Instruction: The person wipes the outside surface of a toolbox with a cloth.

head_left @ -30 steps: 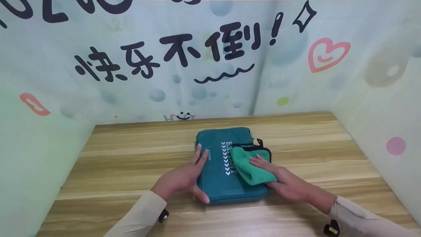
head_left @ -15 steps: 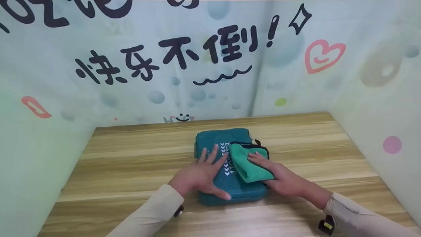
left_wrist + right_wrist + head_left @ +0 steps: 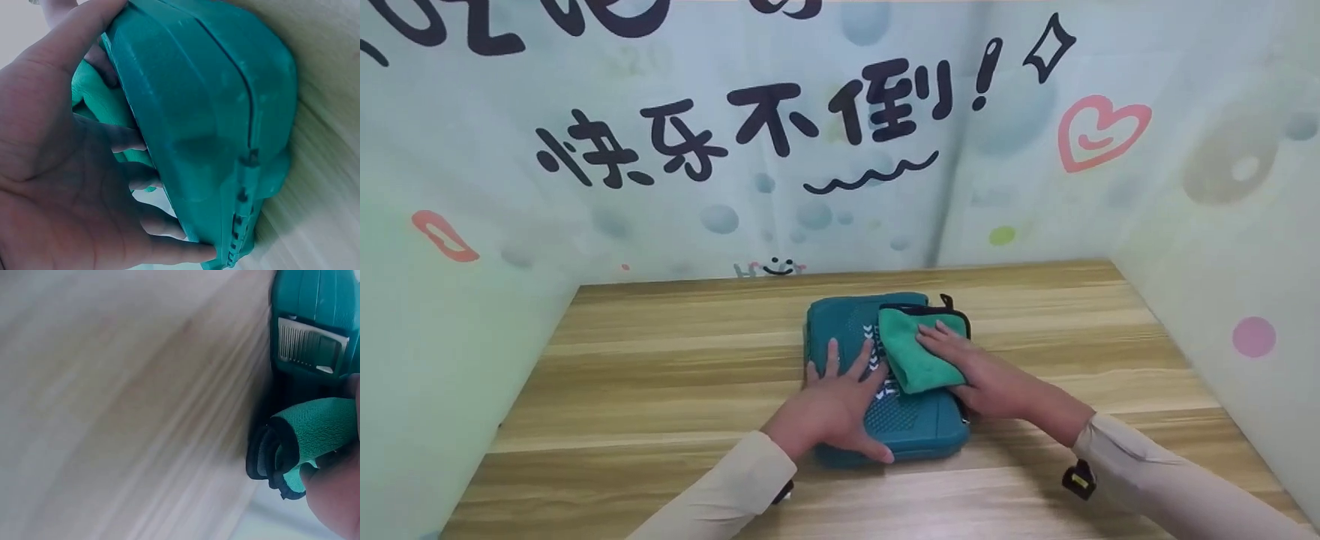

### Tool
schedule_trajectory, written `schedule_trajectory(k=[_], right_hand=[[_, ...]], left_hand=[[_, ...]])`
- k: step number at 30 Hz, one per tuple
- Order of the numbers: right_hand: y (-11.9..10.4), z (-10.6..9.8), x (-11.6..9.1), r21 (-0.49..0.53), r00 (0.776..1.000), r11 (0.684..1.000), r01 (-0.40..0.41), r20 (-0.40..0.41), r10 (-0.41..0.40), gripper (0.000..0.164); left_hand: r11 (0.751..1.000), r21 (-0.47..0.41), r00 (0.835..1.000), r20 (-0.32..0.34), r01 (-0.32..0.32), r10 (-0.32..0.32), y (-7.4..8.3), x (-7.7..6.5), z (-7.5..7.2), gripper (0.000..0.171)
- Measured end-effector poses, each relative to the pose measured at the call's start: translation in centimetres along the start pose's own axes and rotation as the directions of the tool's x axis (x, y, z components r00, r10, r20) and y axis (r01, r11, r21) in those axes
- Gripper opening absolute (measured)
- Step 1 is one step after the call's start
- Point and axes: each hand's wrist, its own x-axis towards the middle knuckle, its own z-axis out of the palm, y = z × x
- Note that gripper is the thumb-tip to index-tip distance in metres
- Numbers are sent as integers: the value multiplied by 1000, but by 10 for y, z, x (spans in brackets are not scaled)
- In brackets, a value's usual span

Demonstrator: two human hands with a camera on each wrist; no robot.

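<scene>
A teal hard plastic case (image 3: pixel 911 420) with white printed marks lies flat on the wooden table. My left hand (image 3: pixel 834 409) rests on its left part with fingers spread; the left wrist view shows the fingertips along the lid edge of the case (image 3: pixel 185 107), with hinges down its side. With my right hand (image 3: pixel 973 371) I hold a folded green cloth (image 3: pixel 919 356) with black edging and a hanging loop against the lid's upper right. Folded layers of the cloth (image 3: pixel 323 427) show by my fingers in the right wrist view.
A light latch (image 3: pixel 309 347) sits on the case's side. The wooden table (image 3: pixel 660 360) meets a printed backdrop (image 3: pixel 765 202) at the back, and pale walls stand at left and right.
My left hand has moved from the case's left edge rightward onto the lid. My right hand has slid the cloth toward the far end of the lid and slightly left.
</scene>
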Motion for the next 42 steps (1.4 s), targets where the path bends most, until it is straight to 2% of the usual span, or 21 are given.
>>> schedule_trajectory(k=[5,10,13,15,16,18,21,24,27,29,35,39,42], right_hand=[[1,-3,7,-8,1000,1000,-8,-16,8,67],[10,-5,26,42,996,999,-3,-87,7,64],[18,-7,44,97,989,994,-43,-134,56,60],[23,-9,56,186,981,979,-84,-156,114,53],[25,-10,62,241,974,964,-114,-165,157,48],[31,-12,71,363,948,911,-193,-170,269,40],[40,-16,81,530,885,787,-317,-133,446,35],[45,-19,87,633,831,669,-389,-73,551,44],[47,-20,91,698,821,602,-389,-34,570,53],[48,-20,92,730,822,574,-370,-31,569,55],[51,-9,86,800,830,541,-261,-99,548,47],[46,0,76,819,818,533,-214,-148,555,41],[40,8,67,826,824,535,-175,-175,539,42]], left_hand=[[1000,-3,1000,0,-6,6,0,0,-1,122],[999,-27,999,-23,-26,26,-4,-1,3,121],[998,-45,999,-28,-34,33,-5,-1,5,122],[998,-55,999,-24,-30,29,-6,-1,5,122],[998,-58,999,-22,-27,26,-6,-1,5,122],[998,-62,1000,-15,-23,23,-6,-1,5,122],[997,-72,1000,-5,-25,24,-5,-1,5,122],[997,-78,1000,-3,-28,28,-5,-1,4,121],[997,-80,1000,-5,-25,24,-7,-2,3,121],[996,-81,1000,-8,-25,24,-7,-1,3,121],[997,-75,999,-21,-31,30,-6,-1,4,119],[996,-69,997,-58,-48,44,-6,-2,7,119],[996,-75,995,-89,-57,50,-8,-4,9,118]])
